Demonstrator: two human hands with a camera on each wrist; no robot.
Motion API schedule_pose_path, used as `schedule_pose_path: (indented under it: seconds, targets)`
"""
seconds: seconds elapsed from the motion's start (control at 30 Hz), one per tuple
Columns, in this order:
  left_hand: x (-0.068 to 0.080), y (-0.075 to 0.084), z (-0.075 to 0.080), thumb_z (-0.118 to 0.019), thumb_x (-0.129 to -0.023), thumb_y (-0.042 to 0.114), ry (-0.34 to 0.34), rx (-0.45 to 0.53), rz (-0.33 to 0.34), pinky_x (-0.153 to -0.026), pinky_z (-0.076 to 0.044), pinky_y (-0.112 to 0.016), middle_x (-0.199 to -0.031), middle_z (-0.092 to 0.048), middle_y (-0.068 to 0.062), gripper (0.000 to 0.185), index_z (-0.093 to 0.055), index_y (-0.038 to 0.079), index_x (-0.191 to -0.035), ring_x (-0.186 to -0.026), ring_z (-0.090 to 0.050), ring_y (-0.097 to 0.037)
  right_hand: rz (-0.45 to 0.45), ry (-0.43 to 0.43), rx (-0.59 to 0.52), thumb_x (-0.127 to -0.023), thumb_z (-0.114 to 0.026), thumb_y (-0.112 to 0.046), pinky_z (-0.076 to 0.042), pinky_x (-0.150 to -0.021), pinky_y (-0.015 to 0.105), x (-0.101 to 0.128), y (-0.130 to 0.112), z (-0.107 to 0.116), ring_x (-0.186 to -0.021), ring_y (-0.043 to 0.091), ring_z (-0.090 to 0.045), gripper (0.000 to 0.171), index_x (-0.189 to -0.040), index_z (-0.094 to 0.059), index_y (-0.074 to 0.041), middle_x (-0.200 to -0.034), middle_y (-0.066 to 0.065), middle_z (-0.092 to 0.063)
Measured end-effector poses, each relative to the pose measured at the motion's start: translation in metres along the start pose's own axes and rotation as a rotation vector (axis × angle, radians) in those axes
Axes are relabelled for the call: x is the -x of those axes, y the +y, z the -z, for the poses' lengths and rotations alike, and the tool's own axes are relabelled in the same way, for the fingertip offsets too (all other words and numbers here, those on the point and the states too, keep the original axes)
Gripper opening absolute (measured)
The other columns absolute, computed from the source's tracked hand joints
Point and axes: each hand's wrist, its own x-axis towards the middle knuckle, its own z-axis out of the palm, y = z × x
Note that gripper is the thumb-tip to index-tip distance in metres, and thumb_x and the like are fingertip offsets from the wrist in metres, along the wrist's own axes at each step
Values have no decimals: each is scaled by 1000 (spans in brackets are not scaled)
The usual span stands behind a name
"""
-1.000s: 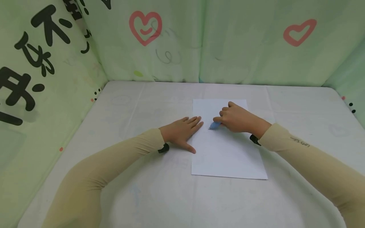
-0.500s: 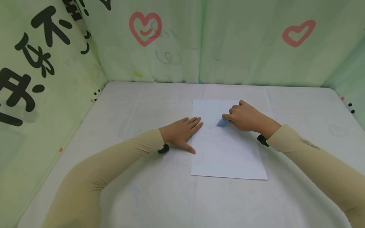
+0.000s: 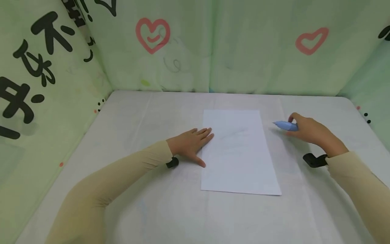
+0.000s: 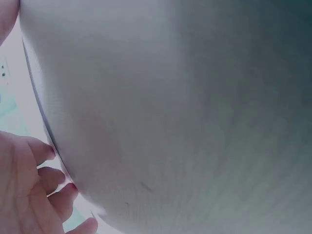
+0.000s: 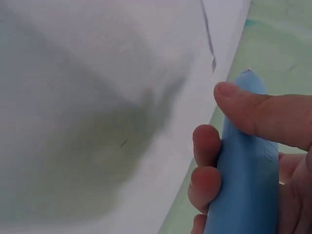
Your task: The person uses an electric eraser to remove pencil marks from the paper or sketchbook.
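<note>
fingers of the right hand are curled round a light blue plastic pen-shaped tool; thumb sits on top of the barrel, the other fingertips wrap it from the side, clear in the right wrist view. tool lies near-horizontal, tip pointing toward the white rectangular sheet of paper. hand and tool sit to the right of the sheet, off its right edge, near it but not over it. whether the hand rests on the surface or hovers: can't tell.

left hand is flat, palm down, fingers straight and close together, holding nothing. fingertips reach the sheet's left edge, about at mid-height; thumb splays out toward the person, alongside that edge. left wrist view shows only fingertips at the lower left against a pale blurred surface, nothing else readable.

sheet lies flat on the white cloth-covered table, long side running away from the person, roughly centred. faint grey marks on its upper half, too weak to read.

both forearms in beige sleeves; a black strap shows at each wrist. pale green padded walls enclose the table on three sides, with pink heart prints on the back wall and black characters on the left one.
</note>
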Motion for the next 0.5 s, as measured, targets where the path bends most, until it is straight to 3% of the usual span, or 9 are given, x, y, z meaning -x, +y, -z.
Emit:
schedule_pose_path:
  seconds: [0.1, 0.2, 0.5]
  targets:
    - [2, -4, -1, -51, -75, 77, 33, 36, -4, -120, -11, -44, -160, 6, -7, 112, 2, 15, -152, -148, -3, -22, -78, 26, -13, -89, -59, -30, -43, -60, 40, 11, 25, -3, -73, 30, -52, 51, -115, -36, 7, -97, 34, -56]
    - [8, -11, 1, -50, -78, 74, 87, 78, 13, -120, -10, -44, -160, 6, -8, 107, 2, 17, -153, -148, -4, -23, -102, 58, -26, -89, -59, -26, -44, -61, 41, 20, 43, -8, -74, 32, -53, 47, -111, -39, 10, -98, 35, -55]
    - [33, -36, 6, -50, -91, 56, 285, 185, 180, -120, -9, -45, -159, -1, -12, 87, -5, 13, -153, -148, -5, -27, -92, 112, -18, -89, -60, -22, -44, -67, 51, 31, 69, -21, -82, 43, -55, 46, -109, -49, 18, -98, 38, -53]
